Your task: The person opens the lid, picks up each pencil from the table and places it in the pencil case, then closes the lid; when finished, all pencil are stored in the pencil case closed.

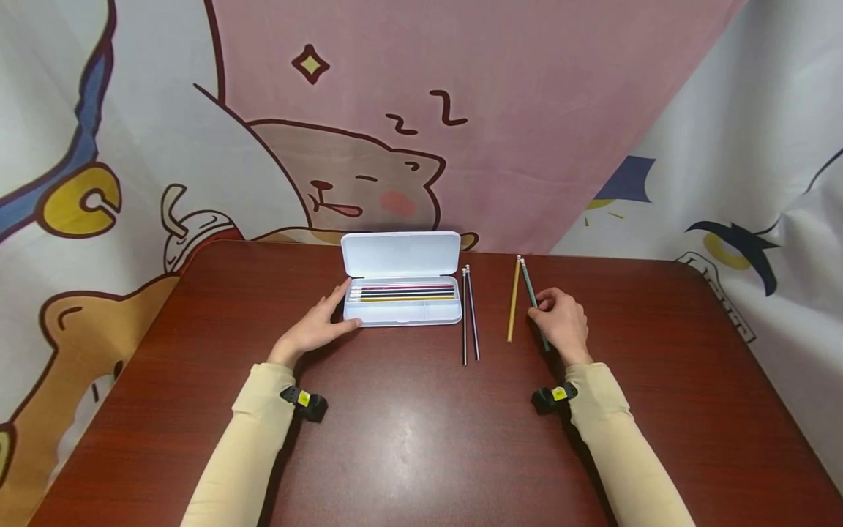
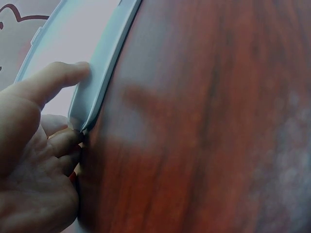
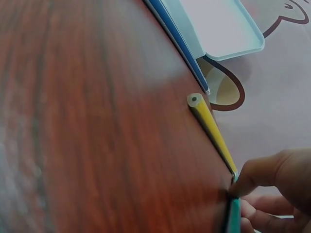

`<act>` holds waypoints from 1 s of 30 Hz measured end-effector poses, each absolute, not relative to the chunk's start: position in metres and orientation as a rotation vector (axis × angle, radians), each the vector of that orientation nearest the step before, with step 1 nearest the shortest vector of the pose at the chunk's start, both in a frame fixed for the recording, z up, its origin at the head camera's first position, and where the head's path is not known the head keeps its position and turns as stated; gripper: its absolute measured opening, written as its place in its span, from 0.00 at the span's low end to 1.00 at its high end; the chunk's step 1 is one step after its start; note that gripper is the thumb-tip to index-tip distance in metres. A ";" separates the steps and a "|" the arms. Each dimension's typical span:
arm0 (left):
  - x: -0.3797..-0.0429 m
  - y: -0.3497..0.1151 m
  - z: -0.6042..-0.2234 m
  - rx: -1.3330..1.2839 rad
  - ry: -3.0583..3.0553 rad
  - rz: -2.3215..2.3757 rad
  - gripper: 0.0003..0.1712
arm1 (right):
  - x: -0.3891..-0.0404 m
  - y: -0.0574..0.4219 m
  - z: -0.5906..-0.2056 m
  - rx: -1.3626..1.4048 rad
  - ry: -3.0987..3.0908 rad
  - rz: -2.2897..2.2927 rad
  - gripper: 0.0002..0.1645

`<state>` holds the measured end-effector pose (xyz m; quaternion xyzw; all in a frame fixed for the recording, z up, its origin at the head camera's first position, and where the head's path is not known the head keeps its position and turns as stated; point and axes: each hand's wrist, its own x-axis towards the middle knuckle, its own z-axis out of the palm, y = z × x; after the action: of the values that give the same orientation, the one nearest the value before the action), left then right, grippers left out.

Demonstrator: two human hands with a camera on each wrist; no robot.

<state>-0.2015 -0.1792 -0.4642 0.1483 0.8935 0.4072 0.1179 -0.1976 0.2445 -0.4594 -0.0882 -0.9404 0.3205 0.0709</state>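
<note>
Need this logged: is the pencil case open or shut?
The pencil case is open: its lid stands raised, and pencils show inside.

You face a cartoon-printed cloth (image 1: 560,88) at twelve o'clock, pink and white; your reddish-brown, wood-grained table (image 1: 408,388) reflects pale light toward six o'clock.

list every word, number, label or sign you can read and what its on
"Z", large, on the cartoon backdrop
"Z", smaller, on the same backdrop
Banner lettering at the backdrop's right: too unclear to read
Yellow labels on both wrist devices: too small to read
Pencils: no readable text
</note>
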 end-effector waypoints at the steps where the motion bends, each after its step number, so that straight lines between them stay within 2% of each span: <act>1: -0.201 -0.179 -0.464 0.435 2.614 1.193 0.51 | -0.197 0.245 -0.459 -0.286 -2.824 0.964 0.15; 10: -0.201 -0.179 -0.464 0.438 2.609 1.198 0.51 | -0.192 0.261 -0.459 -0.381 -2.729 1.027 0.12; 30: -0.201 -0.180 -0.464 0.440 2.608 1.197 0.50 | -0.180 0.266 -0.451 -0.258 -2.657 1.154 0.10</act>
<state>-0.2010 -0.1800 -0.4640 0.1505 0.8920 0.4093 0.1192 -0.1797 0.2658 -0.4511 -0.0881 -0.9074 0.3942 0.1161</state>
